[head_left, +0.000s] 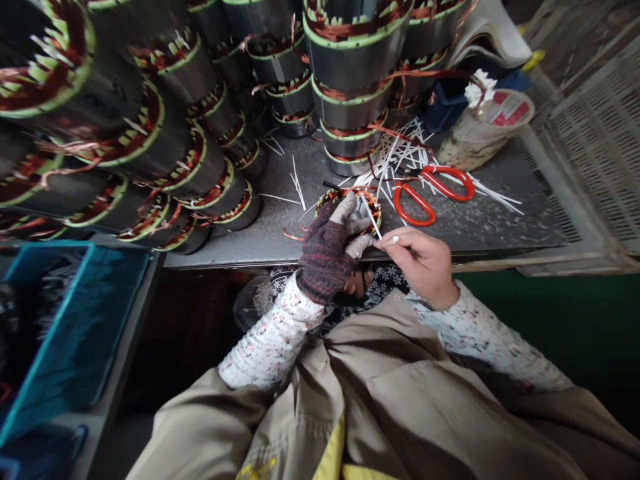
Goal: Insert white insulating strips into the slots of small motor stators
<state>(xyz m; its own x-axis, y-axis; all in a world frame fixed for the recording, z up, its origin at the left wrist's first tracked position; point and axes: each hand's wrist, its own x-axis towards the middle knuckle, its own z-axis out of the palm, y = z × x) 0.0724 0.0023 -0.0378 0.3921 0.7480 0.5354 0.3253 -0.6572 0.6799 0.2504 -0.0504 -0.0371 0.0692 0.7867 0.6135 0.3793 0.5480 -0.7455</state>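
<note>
While your gloved left hand (327, 250) clamps the copper-wound round stator (350, 203) steady at the desk's (280, 227) near edge, your bare right hand (423, 263) pinches a thin white strip (371, 220) into it.

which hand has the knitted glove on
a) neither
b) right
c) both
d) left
d) the left hand wears a dark knitted glove and grips the small copper-wound coil at the table edge, while the right hand is bare and pinches a thin white strip.
</note>
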